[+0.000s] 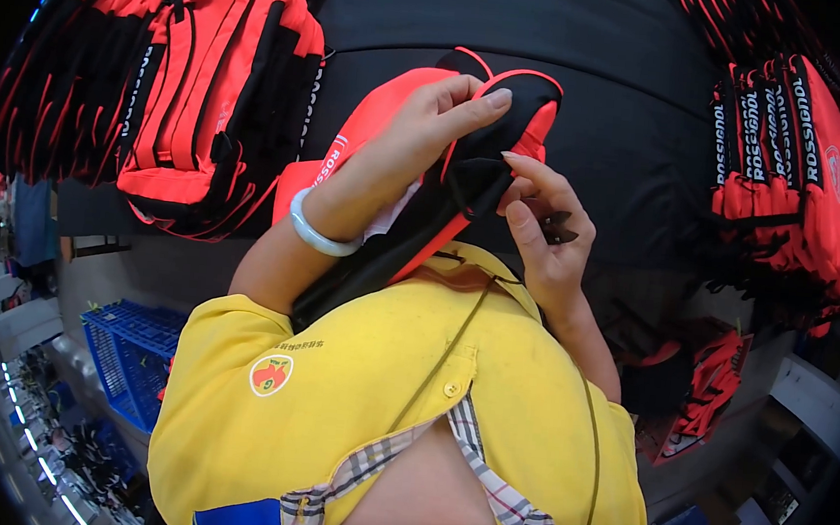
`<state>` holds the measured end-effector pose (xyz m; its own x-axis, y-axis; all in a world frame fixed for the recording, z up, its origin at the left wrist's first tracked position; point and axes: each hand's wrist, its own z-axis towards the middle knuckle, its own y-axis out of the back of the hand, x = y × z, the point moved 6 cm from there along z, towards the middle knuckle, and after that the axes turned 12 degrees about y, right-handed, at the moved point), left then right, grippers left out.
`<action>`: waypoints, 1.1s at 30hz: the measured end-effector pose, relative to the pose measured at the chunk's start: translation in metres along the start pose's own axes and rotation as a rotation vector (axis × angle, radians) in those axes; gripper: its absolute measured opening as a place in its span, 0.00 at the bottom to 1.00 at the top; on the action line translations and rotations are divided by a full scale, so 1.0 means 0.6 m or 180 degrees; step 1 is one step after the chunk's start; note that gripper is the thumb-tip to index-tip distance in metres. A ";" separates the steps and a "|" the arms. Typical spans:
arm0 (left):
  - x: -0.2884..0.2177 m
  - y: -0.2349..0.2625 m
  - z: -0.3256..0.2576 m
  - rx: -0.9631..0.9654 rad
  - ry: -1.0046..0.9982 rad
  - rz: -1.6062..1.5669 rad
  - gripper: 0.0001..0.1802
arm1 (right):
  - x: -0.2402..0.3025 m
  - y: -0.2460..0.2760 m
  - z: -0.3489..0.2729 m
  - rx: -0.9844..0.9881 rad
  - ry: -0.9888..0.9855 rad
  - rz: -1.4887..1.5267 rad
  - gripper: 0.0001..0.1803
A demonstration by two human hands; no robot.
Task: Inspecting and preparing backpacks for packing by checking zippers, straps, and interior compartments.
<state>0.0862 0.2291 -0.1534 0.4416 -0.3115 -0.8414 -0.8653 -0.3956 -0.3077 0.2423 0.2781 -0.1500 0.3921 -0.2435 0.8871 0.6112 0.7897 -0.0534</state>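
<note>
A red and black backpack (378, 111) lies in front of my chest, its black side and red-edged straps turned toward me. My left hand (441, 121), with a pale bangle on the wrist, is closed on the upper part, thumb over the black fabric and fingers behind it. Close by on the right, my right hand (553, 229) has its index fingertip against a black fabric corner, the thumb a little apart below. Tucked in its curled fingers is a small dark metal tool (559, 228) that looks like thread snips; its tips are hidden.
The backpack rests on a black-covered table (610, 110). Stacked red and black backpacks (212, 78) stand at the left, and another row (793, 164) at the right. Below the table are a blue plastic crate (126, 358) on the left and a red crate (706, 394) with red pieces on the right.
</note>
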 end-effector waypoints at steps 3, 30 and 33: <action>-0.014 -0.004 -0.015 0.0141 0.0123 0.0369 0.14 | 0.003 -0.002 -0.003 0.0244 0.0182 -0.0147 0.20; 0.008 -0.015 -0.032 0.0387 -0.0122 -0.0972 0.13 | 0.057 -0.001 0.066 -0.0214 0.0803 -0.1530 0.08; 0.007 -0.021 -0.035 0.0325 -0.0186 -0.0895 0.13 | 0.069 -0.005 0.075 0.0078 0.0793 -0.1829 0.05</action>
<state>0.1038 0.2146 -0.1436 0.6554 -0.1507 -0.7401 -0.7317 -0.3694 -0.5728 0.2254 0.2909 -0.0926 0.1559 -0.7547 0.6373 0.7573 0.5056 0.4134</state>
